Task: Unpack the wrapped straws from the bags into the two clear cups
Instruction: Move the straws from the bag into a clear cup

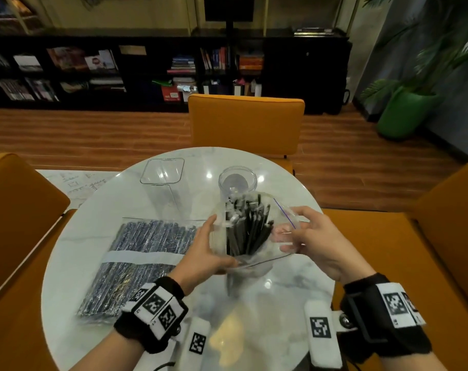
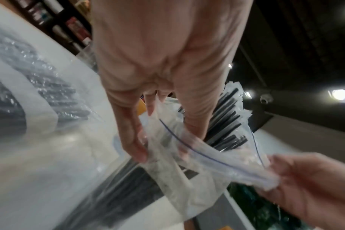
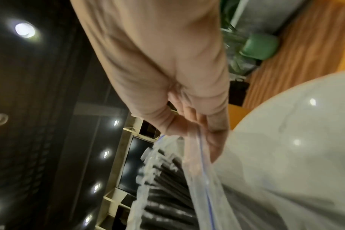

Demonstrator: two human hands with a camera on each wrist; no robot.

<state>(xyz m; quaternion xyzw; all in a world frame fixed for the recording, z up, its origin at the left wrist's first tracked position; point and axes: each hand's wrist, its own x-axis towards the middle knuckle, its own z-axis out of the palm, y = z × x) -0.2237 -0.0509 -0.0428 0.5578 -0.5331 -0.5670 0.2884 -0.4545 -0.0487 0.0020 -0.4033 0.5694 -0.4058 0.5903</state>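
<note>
Head view looks down on a round white marble table [image 1: 99, 263] ringed by orange chairs [image 1: 246, 124], with a dark bookshelf [image 1: 93, 73] along the far wall and a green plant pot [image 1: 398, 113] off to the right. On the table's left half lies a flat, sealed bag of wrapped straws [image 1: 144, 261], a white band across its middle. Behind it stands a square clear cup [image 1: 163, 180], and to its right a round clear cup [image 1: 237, 184], both upright and apart from each other. Just in front of the round cup, raised over the table's middle, is an open zip bag [image 1: 257, 236] with a bundle of dark wrapped straws [image 1: 250, 228] standing up out of its mouth. The left hand [image 1: 204, 254] grips the bag's left side, thumb and fingers curled into the plastic; the left wrist view shows its fingertips [image 2: 140, 154] bunching the film. The right hand [image 1: 317, 242] pinches the bag's right edge near the blue seal line [image 1: 285, 212], thumb against fingers, pulling the mouth wide.
</note>
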